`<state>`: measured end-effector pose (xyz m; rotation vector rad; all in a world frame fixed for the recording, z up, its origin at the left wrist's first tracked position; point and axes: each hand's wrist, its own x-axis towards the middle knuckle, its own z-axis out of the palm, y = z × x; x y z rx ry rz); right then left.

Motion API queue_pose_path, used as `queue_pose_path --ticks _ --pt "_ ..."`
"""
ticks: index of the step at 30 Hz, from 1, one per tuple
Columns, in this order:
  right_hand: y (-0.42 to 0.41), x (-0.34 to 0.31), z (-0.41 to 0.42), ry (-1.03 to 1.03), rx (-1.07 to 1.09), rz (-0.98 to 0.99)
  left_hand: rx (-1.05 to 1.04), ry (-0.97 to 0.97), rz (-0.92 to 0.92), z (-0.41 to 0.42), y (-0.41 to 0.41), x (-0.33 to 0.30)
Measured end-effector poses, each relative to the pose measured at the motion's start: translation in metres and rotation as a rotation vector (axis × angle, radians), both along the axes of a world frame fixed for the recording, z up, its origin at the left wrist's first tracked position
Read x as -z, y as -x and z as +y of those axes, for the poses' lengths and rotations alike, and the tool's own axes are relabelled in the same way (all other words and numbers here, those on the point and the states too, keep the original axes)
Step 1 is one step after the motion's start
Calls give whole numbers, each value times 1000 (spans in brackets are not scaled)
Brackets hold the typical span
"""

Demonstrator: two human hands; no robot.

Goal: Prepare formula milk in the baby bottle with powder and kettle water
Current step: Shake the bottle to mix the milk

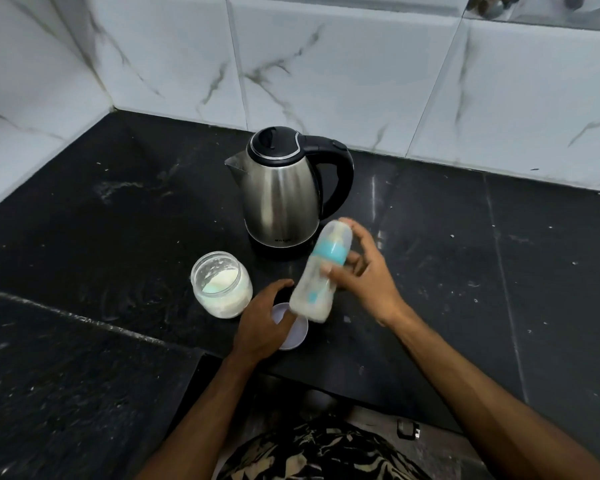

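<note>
Tilted bottle within right hand

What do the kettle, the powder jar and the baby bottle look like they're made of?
Kettle: brushed stainless steel by its dull grey sheen, with a glossy black plastic-looking lid and handle. Powder jar: clear, probably glass or hard plastic; powder shows through. Baby bottle: translucent, cloudy plastic with a teal collar, though blurred.

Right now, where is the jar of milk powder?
The open powder jar stands on the black counter, front-left of the steel kettle, just left of the left hand.
</note>
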<state>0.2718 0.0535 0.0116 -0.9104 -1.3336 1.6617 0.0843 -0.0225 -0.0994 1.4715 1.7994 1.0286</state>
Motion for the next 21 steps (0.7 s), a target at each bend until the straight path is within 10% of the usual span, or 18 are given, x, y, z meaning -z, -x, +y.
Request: queue_pose_path --ticks 4,9,14,19,21 --pt "3 0 18 122 289 288 -16 -22 33 0 -4 -3" --pt "3 2 -1 -33 -108 -40 13 15 -37 0 1 2" --pt "2 -2 22 93 326 294 -18 -36 30 -1 -5 -4" --pt "2 3 0 3 -56 -3 9 -9 -27 0 0 1" --pt "2 -1 9 9 116 83 -4 -21 16 -1 -2 -1"
